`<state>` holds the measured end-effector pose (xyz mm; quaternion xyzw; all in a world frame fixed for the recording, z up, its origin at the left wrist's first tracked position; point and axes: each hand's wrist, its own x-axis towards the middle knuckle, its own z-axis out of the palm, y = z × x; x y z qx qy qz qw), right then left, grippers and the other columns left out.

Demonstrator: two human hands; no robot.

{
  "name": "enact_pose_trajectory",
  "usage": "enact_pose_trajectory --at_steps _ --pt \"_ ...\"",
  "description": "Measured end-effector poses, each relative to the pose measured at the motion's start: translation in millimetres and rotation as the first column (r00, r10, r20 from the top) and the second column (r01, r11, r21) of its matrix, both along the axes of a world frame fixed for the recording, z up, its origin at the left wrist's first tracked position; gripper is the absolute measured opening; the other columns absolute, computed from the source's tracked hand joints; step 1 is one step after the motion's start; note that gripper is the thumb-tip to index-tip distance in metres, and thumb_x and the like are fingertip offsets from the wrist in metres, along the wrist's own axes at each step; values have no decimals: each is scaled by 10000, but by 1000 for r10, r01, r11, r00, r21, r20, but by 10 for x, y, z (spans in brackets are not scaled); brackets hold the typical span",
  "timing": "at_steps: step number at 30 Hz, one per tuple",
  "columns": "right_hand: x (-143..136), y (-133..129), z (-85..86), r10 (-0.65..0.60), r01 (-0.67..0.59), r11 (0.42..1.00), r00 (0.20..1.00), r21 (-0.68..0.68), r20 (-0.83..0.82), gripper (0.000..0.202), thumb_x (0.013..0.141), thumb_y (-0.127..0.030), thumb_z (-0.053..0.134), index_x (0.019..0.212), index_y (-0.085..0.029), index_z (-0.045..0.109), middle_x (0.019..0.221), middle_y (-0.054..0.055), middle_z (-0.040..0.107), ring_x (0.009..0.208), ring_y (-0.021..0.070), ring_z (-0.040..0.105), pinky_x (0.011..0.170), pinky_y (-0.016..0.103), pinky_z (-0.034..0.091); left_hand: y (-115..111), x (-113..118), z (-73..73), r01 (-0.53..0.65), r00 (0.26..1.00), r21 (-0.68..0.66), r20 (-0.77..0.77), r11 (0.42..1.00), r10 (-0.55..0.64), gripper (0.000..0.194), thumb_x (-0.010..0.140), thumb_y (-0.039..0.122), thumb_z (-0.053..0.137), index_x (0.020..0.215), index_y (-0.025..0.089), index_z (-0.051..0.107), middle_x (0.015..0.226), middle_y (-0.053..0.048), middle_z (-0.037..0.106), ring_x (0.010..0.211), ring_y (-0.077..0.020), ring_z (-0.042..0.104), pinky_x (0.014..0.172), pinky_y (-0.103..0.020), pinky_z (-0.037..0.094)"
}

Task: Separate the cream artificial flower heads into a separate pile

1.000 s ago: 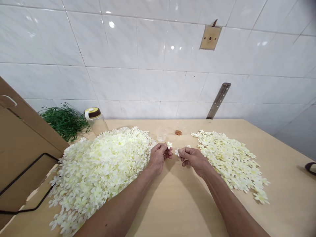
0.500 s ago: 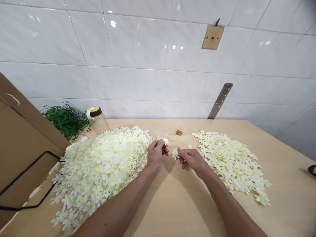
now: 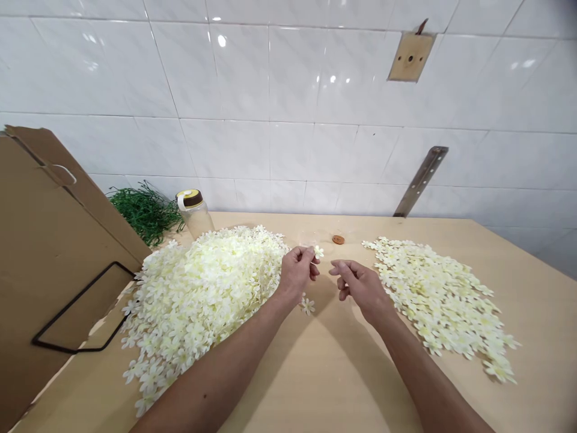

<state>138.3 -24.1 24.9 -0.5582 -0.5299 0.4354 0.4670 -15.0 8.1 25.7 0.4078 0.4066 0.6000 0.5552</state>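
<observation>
My left hand (image 3: 297, 273) is closed, with its thumb and fingertips pinching a small white artificial flower (image 3: 318, 252). Just to its right, my right hand (image 3: 358, 282) is raised over the table with its fingers a little apart and no flower visible in them. A single loose flower (image 3: 308, 305) lies on the tabletop below my left wrist. A tall heap of white flowers (image 3: 211, 288) spreads beside my left forearm. Flatter, a second spread of pale flowers (image 3: 442, 294) lies to the right of my right hand.
A brown oval piece (image 3: 338, 239) rests on the table (image 3: 333, 373) beyond my hands. Behind the heap stand a clear bottle (image 3: 196, 216) with a brown and yellow lid and a bunch of green stems (image 3: 146, 213). A cardboard box (image 3: 58, 240) and black wire frame (image 3: 85, 349) occupy the left.
My right hand has let go of the flower it held; a flower now lies on the table below my left hand. My left hand still pinches its flower. The view has shifted left.
</observation>
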Motion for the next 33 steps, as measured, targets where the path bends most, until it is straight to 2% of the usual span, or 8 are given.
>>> enact_pose_trajectory --at_steps 4,9,13,19,24,28,31,33 --pt "13 34 -22 36 -80 987 954 -139 -297 438 764 -598 681 899 -182 684 980 96 677 631 136 548 477 258 475 -67 59 -146 132 983 30 -133 991 -127 314 782 455 674 731 151 609 570 -12 611 424 -91 511 426 -211 407" --pt "42 57 -66 95 -144 980 943 -135 -320 422 707 -578 749 761 -171 649 665 12 577 551 112 489 485 236 415 -107 68 -175 184 963 36 -205 982 -173 314 788 457 666 709 158 614 518 6 579 410 -93 503 425 -204 401" --pt "52 62 -63 93 -147 979 941 -144 -324 446 654 -579 786 671 -170 608 580 -19 523 505 98 455 492 242 390 -86 64 -205 222 961 21 -175 975 -215 336 776 475 679 693 156 611 503 10 564 408 -93 496 429 -210 399" --pt "41 45 -44 158 -219 968 910 -121 -384 427 709 -572 751 682 -169 610 612 -11 523 558 110 483 520 242 421 -67 33 -190 340 940 -71 26 938 -339 343 725 464 737 717 147 604 627 -18 609 485 -104 545 471 -230 423" --pt "-6 35 -77 109 -141 984 959 -106 -263 440 735 -612 695 678 -186 599 621 -5 535 569 128 514 510 253 458 -70 7 -156 379 924 -106 88 919 -371 326 699 419 772 748 132 626 620 -25 612 506 -103 552 501 -228 424" --pt "-26 21 -84 48 -50 998 997 -43 -58 463 804 -647 587 716 -193 598 637 0 567 510 130 548 499 271 477 -67 14 -163 341 940 -111 49 934 -337 281 703 372 767 757 126 642 606 -28 615 510 -106 551 512 -233 437" --pt "-24 2 -62 -90 72 989 986 132 142 426 824 -613 591 915 -202 657 814 51 652 577 160 606 504 284 494 -66 30 -161 260 965 -135 -1 956 -262 250 705 350 753 713 129 637 577 -31 611 489 -109 543 489 -235 431" --pt "-21 -6 -56 -154 76 955 954 287 259 412 807 -569 646 1006 -210 684 943 88 667 690 189 629 549 297 524 -66 41 -160 217 974 -153 -36 964 -225 239 716 342 737 686 129 633 546 -30 600 466 -107 530 476 -235 426"
